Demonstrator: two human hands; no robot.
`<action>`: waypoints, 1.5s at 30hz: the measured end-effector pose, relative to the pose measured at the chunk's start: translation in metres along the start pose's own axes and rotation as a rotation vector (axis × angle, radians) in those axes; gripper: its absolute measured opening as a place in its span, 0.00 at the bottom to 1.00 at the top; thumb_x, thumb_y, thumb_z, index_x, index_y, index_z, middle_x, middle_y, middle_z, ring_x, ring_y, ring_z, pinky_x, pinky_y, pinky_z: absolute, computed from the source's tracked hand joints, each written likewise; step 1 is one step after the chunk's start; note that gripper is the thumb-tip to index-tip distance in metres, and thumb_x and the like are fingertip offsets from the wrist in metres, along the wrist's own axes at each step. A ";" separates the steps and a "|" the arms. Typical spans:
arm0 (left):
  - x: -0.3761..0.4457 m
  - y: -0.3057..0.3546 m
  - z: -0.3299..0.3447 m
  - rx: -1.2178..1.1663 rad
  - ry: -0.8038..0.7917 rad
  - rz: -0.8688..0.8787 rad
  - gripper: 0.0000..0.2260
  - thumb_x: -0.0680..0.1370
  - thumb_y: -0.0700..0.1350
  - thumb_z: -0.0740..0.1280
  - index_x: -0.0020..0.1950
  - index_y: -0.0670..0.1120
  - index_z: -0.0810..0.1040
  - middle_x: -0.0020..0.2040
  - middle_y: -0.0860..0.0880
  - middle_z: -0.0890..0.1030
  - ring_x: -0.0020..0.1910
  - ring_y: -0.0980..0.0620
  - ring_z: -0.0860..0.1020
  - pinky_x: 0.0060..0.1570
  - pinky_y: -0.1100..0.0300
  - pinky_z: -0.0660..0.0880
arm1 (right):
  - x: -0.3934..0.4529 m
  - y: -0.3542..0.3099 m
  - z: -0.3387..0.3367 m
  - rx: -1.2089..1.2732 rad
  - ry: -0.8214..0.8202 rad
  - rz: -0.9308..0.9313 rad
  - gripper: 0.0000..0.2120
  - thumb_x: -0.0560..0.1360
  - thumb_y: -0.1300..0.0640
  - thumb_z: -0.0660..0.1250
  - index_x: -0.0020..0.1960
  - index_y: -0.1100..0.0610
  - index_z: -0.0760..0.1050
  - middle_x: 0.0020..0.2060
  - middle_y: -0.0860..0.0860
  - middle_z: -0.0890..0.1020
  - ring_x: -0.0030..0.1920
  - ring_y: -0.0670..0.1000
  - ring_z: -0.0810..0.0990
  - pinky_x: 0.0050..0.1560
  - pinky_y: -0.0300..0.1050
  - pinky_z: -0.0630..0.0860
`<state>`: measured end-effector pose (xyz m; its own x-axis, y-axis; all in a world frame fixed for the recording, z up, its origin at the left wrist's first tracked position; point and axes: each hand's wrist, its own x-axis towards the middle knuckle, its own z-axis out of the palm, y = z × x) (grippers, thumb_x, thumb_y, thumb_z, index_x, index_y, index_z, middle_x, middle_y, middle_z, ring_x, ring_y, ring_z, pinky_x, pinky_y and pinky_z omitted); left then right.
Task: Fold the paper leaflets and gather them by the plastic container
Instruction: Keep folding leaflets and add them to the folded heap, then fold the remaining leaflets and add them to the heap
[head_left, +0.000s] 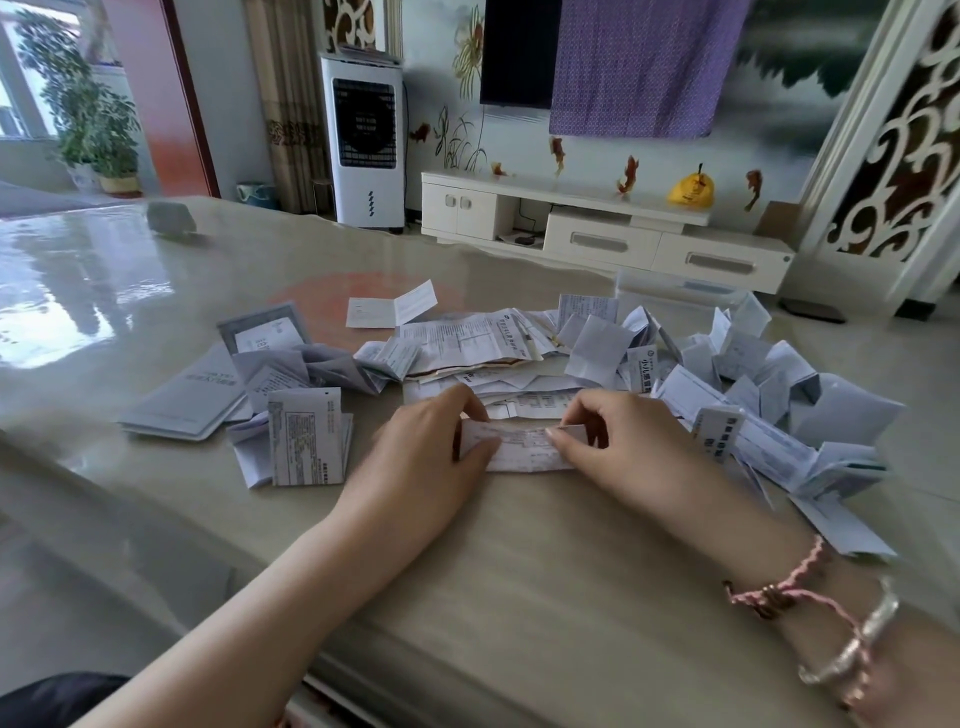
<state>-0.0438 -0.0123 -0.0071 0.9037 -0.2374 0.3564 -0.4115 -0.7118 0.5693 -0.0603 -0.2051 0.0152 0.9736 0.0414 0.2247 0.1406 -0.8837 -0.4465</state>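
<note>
While both hands, left hand (441, 441) and right hand (618, 441), pinch a leaflet (519, 447) mid-fold, next comes creasing, then carrying it right toward the seemingly clear plastic container (680, 293).

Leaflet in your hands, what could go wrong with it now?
1. Both hands, left hand and right hand, pinch the leaflet only at its ends, so the fold might come out crooked.
2. The loose pile by the container sits close to the right forearm; a sweep could probably scatter it.
3. Some papers lie near the table edge on the right and may slide off.
</note>
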 end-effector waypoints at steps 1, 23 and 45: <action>0.000 0.000 0.001 0.032 -0.012 -0.004 0.08 0.76 0.53 0.66 0.52 0.55 0.70 0.38 0.57 0.70 0.43 0.52 0.72 0.45 0.56 0.71 | 0.000 -0.001 0.002 -0.049 -0.003 -0.002 0.09 0.75 0.46 0.67 0.41 0.49 0.71 0.35 0.44 0.74 0.37 0.46 0.73 0.38 0.43 0.68; 0.000 0.005 0.004 0.160 -0.024 0.118 0.03 0.78 0.49 0.62 0.49 0.56 0.69 0.44 0.58 0.67 0.49 0.53 0.70 0.47 0.57 0.67 | -0.004 0.006 -0.008 -0.253 -0.149 -0.488 0.14 0.76 0.58 0.64 0.59 0.45 0.76 0.56 0.40 0.80 0.57 0.44 0.77 0.55 0.47 0.75; -0.004 0.008 0.002 0.226 -0.133 0.045 0.05 0.81 0.49 0.57 0.56 0.54 0.65 0.53 0.56 0.67 0.60 0.50 0.66 0.62 0.52 0.64 | -0.016 -0.009 0.002 -0.238 -0.032 -0.045 0.12 0.73 0.64 0.59 0.49 0.52 0.58 0.49 0.50 0.62 0.54 0.53 0.65 0.52 0.46 0.65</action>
<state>-0.0506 -0.0185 -0.0054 0.8990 -0.3458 0.2688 -0.4278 -0.8248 0.3698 -0.0770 -0.1969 0.0137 0.9731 0.0942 0.2104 0.1408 -0.9655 -0.2190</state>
